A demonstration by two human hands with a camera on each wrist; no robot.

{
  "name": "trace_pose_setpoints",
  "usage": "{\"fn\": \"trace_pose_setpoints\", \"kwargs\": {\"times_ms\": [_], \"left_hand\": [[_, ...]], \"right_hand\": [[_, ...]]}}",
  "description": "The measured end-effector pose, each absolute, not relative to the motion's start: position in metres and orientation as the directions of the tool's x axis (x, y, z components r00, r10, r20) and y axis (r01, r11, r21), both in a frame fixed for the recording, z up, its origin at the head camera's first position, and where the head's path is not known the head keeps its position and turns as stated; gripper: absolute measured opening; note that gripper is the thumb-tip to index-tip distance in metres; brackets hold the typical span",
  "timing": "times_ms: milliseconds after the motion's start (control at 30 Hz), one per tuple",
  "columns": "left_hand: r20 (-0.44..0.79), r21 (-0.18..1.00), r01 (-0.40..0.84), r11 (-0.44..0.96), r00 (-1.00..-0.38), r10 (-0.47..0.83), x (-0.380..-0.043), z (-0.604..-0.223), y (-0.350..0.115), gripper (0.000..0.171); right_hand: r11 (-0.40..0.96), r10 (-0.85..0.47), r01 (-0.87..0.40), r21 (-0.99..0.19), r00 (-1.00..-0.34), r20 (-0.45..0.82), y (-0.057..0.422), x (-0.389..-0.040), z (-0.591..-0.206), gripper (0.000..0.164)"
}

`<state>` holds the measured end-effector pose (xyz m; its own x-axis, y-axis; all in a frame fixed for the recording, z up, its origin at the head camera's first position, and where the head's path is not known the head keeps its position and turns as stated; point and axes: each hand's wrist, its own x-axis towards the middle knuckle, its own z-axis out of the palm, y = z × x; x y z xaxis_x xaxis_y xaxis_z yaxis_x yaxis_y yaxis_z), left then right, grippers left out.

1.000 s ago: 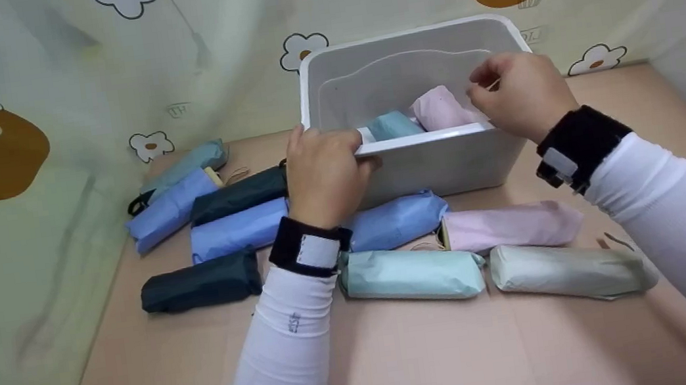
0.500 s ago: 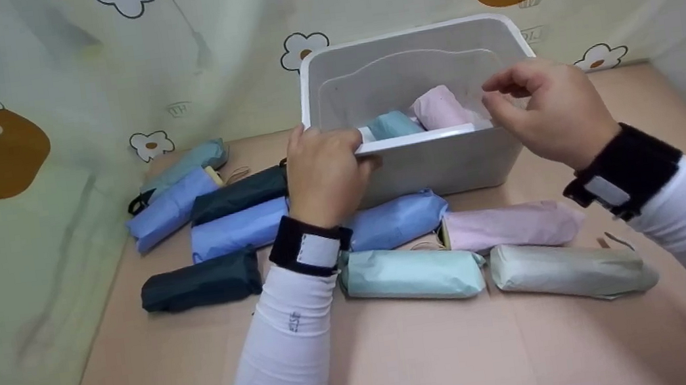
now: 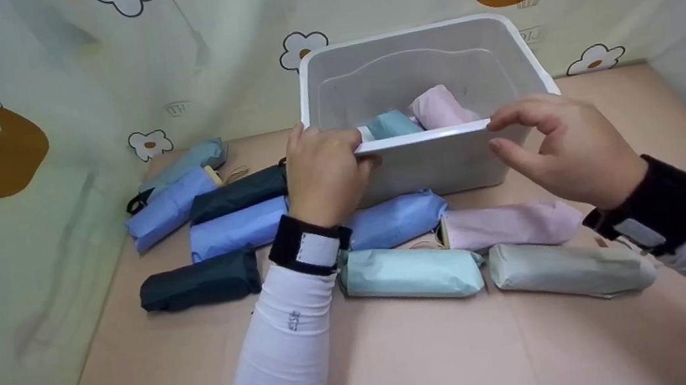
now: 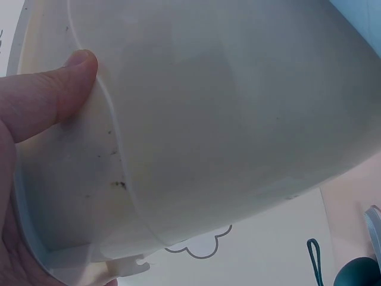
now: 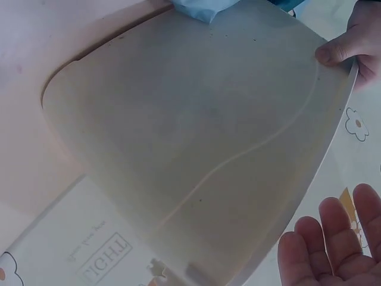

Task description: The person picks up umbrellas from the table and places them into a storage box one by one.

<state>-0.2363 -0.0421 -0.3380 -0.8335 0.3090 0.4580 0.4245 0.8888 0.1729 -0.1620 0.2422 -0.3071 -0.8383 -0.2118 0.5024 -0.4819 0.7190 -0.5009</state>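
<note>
A white plastic storage bin (image 3: 438,163) stands toward the back, tilted toward me. My left hand (image 3: 324,178) grips its near rim at the left corner, thumb (image 4: 77,74) pressed on the outer wall. Inside lie a teal folded umbrella (image 3: 393,123) and a pink folded umbrella (image 3: 440,107), partly hidden by the near wall. At the near right corner of the rim hovers my right hand (image 3: 575,145), fingers loosely extended and holding nothing. The right wrist view shows its fingers (image 5: 336,229) spread beside the bin's edge.
Several folded umbrellas lie around the bin's front and left: dark green (image 3: 199,281), blue (image 3: 396,220), pink (image 3: 510,225), mint (image 3: 412,273) and pale grey-green (image 3: 572,268). A patterned curtain (image 3: 219,56) hangs close behind the bin.
My right hand has drawn back from over the bin's inside, moving right and down to the near rim, and its fingers have loosened. The left hand keeps its grip.
</note>
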Motion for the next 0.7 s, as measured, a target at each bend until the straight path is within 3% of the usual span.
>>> {"fn": "trace_pose_setpoints", "kwargs": {"times_ms": [433, 700], "left_hand": [[0.429, 0.181, 0.414, 0.892, -0.850, 0.307, -0.236, -0.337, -0.042, 0.023], [0.423, 0.185, 0.410, 0.893, -0.854, 0.304, -0.236, -0.337, -0.042, 0.022]], "right_hand": [[0.723, -0.313, -0.543, -0.427, -0.809, 0.498, 0.253, -0.153, -0.323, 0.026], [0.760, -0.413, -0.514, -0.397, -0.854, 0.315, 0.261, -0.148, -0.332, 0.040]]}}
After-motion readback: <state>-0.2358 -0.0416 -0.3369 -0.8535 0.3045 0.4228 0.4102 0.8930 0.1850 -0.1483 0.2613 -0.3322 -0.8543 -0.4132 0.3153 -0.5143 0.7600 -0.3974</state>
